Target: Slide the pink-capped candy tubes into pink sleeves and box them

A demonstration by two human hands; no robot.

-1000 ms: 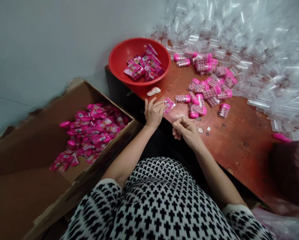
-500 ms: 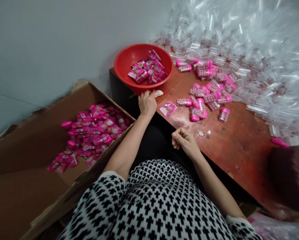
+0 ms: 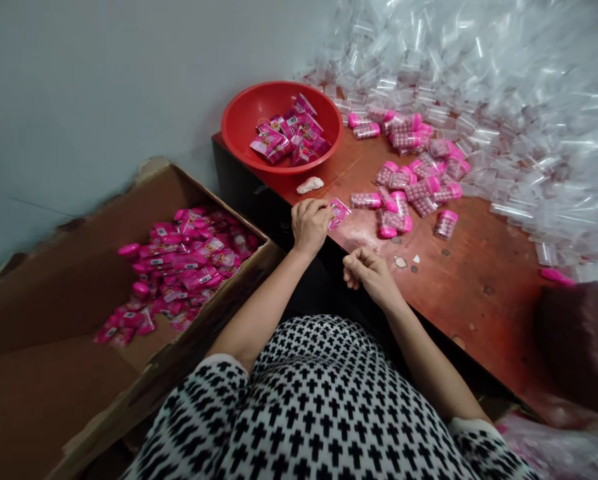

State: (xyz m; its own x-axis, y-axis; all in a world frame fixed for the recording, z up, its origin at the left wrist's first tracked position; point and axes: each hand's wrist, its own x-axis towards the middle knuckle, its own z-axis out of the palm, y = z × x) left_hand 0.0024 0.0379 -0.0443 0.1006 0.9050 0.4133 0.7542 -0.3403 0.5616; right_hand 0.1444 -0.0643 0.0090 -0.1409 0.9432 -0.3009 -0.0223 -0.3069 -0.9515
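In the head view, the left hand [image 3: 310,228], loosely bent, is overlapping the left edge of a flat pink printed plastic wrapper [image 3: 339,214] lying on the reddish-brown desk [image 3: 509,293] beside clear pink-capped cylindrical bottles [image 3: 421,189]. The right hand [image 3: 367,272] is hanging narrowly curled; whether either is gripping anything, I cannot tell.

left fingers [image 3: 321,206] back at pink sachet [image 3: 339,213]

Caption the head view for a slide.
Left hand at a pink packet, right hand curled near the table, with pink-capped jars and a red bowl beyond.
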